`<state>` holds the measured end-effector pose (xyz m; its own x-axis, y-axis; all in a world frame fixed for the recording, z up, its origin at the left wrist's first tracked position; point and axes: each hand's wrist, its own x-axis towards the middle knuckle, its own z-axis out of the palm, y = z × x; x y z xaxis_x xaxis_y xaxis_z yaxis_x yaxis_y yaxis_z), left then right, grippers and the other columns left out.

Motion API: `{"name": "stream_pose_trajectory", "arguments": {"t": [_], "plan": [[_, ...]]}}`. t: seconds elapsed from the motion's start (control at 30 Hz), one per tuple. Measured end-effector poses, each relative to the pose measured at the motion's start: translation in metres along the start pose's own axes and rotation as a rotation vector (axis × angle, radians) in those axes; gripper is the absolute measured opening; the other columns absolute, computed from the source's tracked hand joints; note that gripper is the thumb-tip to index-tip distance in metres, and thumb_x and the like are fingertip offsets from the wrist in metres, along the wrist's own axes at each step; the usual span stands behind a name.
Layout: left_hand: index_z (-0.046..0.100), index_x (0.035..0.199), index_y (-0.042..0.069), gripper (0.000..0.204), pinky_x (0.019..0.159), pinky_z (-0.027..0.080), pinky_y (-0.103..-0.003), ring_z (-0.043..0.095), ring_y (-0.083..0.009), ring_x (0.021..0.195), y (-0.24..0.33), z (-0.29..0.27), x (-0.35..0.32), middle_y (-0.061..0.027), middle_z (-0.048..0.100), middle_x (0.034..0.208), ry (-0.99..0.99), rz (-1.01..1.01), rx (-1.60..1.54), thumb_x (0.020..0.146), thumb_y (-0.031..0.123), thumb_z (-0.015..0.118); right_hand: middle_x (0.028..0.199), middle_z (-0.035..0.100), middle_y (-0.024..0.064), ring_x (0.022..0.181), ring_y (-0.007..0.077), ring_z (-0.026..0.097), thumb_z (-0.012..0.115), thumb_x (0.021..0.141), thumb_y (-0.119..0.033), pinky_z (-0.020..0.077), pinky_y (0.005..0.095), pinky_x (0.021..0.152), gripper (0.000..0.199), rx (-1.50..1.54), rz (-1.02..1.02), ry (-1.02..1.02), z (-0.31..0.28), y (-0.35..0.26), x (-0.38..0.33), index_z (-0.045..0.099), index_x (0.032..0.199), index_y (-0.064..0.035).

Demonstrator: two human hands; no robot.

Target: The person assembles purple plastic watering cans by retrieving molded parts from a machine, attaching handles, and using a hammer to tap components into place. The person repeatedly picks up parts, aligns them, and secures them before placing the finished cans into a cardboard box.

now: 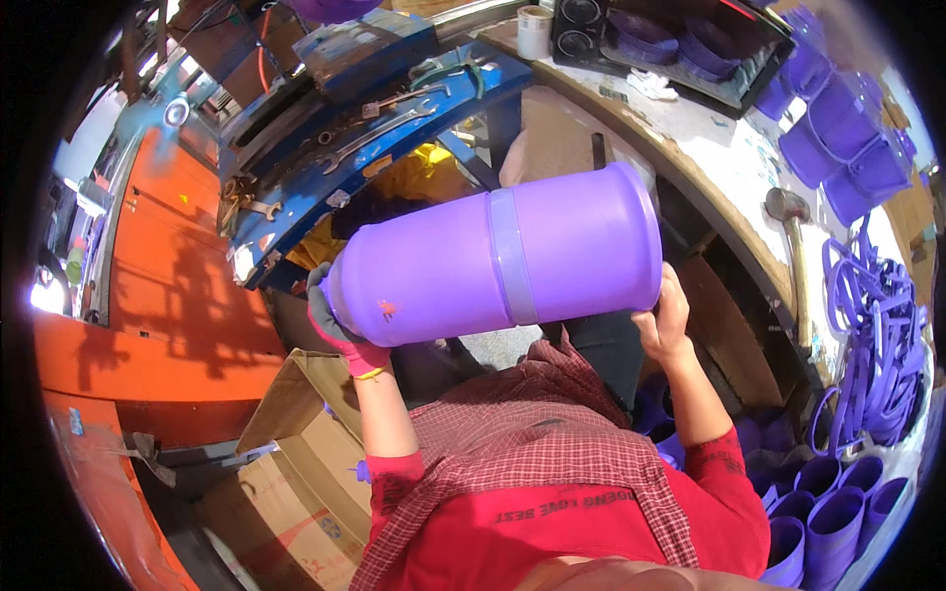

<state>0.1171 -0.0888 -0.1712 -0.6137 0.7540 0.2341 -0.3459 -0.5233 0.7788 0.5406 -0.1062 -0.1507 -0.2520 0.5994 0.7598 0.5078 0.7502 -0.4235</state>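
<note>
A large purple plastic cylinder [434,261] lies almost level between my hands, its right end slightly higher. A paler band [510,256] runs round its middle, a thick rim shows at its right end, and a small red mark sits near its narrower left end. My left hand [338,330], in a grey and pink glove, is closed round the left end, with some fingers hidden behind it. Bare, my right hand [667,317] grips the lower edge of the right rim, its fingertips partly out of sight.
A blue bench [370,153] holds wrenches [379,136]. On the worktop at right are a hammer [791,222], purple straps [877,335] and purple containers [843,128]. More purple cups [833,532] stand below. An open cardboard box [286,492] and an orange panel [187,266] flank my left.
</note>
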Motion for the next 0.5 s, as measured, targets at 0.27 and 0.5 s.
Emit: {"name": "stream_pose_trajectory", "arguments": {"t": [0.27,0.5], "plan": [[0.057,0.111,0.001,0.04,0.103,0.042,-0.041,0.058,-0.0246,0.109,0.04,0.038,-0.004,-0.0126,0.061,0.112,-0.202,0.43,0.184,0.092,0.036,0.049,0.082,0.065,0.0033,0.073,0.0115,0.058,0.062,0.095,-0.029,0.0456,0.0266,0.067,0.03,0.857,0.981,0.176,0.021,0.027,0.04,0.068,0.097,0.0005],[0.056,0.12,0.013,0.038,0.104,0.042,-0.052,0.053,-0.0335,0.116,0.066,0.054,0.003,-0.0129,0.057,0.121,-0.57,0.715,0.205,0.091,0.035,0.048,0.093,0.072,0.0117,0.077,0.0201,0.07,0.061,0.095,-0.022,0.0587,0.0366,0.071,0.022,1.094,1.551,-0.146,0.031,0.058,0.05,0.069,0.102,-0.0022]]}}
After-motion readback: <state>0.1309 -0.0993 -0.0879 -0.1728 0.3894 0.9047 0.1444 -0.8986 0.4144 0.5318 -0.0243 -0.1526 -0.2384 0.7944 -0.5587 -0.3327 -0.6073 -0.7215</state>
